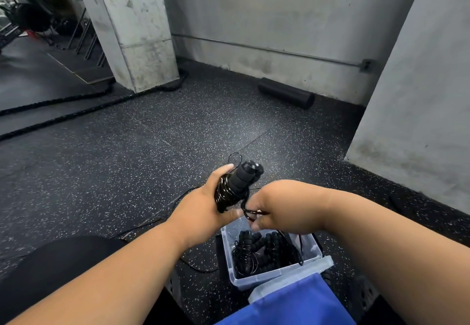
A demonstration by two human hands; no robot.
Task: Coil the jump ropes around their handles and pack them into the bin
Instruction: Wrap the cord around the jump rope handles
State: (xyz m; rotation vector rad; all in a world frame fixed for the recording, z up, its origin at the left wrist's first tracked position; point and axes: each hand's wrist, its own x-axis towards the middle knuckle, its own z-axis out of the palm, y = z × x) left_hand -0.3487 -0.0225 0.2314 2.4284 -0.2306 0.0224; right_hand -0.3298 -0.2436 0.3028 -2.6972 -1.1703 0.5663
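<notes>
My left hand grips a pair of black foam jump rope handles held together, with thin black cord coiled several times round their lower part. My right hand pinches the loose end of that cord just right of the bundle. Both hands hover above a clear plastic bin on the floor. Inside the bin lie other black coiled jump ropes. More loose cord trails on the floor to the left, under my left forearm.
The bin's blue lid leans at the bin's near side. A black foam roller lies by the far wall. Thick battle ropes run across the speckled rubber floor at left. Concrete pillars stand at left and right.
</notes>
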